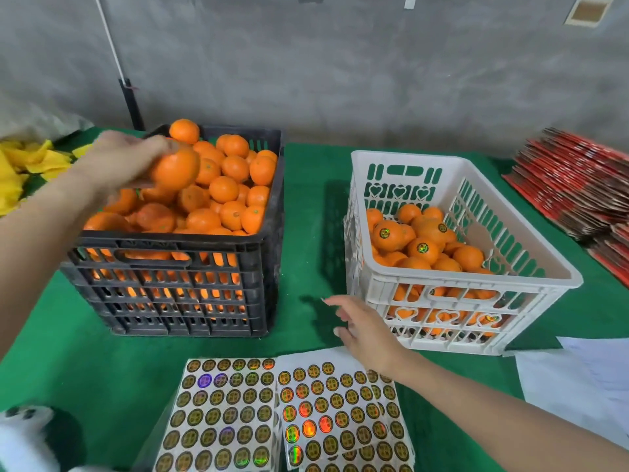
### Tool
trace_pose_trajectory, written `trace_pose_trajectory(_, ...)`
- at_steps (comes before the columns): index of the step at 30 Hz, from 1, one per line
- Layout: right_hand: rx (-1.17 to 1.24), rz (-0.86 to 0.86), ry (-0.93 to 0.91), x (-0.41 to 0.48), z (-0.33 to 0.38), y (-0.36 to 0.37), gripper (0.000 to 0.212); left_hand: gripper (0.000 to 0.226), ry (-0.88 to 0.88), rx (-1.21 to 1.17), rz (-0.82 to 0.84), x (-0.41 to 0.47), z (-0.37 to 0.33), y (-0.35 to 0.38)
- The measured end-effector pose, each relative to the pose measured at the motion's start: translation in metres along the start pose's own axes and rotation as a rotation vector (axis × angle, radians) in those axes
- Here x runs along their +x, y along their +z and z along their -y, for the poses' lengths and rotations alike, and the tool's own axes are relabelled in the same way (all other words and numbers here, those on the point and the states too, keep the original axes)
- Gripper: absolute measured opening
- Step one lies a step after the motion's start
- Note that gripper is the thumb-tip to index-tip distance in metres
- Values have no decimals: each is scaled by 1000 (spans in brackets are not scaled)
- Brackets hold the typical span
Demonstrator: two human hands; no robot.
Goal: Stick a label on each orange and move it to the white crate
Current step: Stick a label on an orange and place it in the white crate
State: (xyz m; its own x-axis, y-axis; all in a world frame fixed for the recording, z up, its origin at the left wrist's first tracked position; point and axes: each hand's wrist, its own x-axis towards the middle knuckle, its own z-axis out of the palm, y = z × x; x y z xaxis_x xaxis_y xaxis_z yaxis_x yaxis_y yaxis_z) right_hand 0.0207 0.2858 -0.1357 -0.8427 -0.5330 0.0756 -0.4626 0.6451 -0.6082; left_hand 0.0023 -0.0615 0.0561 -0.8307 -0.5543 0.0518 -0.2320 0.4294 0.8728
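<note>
We grip an unlabelled orange [175,168] in our left hand [126,158] above the black crate [177,277]; our right hand [366,330], fingers relaxed and empty, should next peel a label from the sticker sheets [282,413].

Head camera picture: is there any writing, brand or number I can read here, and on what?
No text can be read.
Label sheets: a gold mark in each round sticker, too blurred.
Labels on the oranges in the white crate: too small.
Red stack: print blurred.
Black crate: no lettering visible.
</note>
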Motion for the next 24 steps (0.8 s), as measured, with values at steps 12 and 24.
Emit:
trace_pose_trajectory(12,826,-296,-116,-13,89,-118,25,54,-382,-744,839,-130,-30,111)
trace_pose_trajectory(24,495,-258,-85,-11,76,-113,25,58,-500,-777,868,-149,-21,148)
